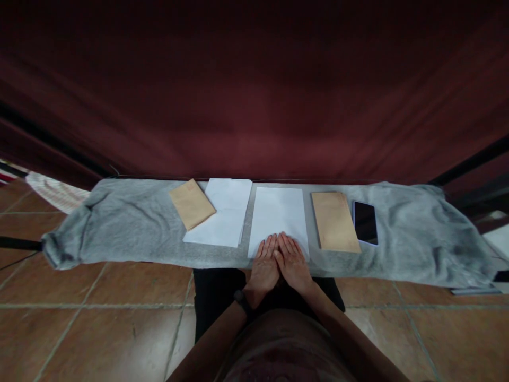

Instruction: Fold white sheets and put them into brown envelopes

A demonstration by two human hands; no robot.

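Here we are, both my left hand (264, 271) and right hand (293, 265) flat side by side at the sheet's near edge, fingers stretched out with narrow gaps and pinching nothing, tips resting on the white sheet (280, 212) as it lies on the grey cloth (135, 223). It looks light and floppy, likely to slide or crease under a hard push, so I'd take it softly by a side edge or near corner. Right of the sheet sits the envelope (336, 222), phone (365, 223) beyond it; left of the sheet, papers (220, 225).
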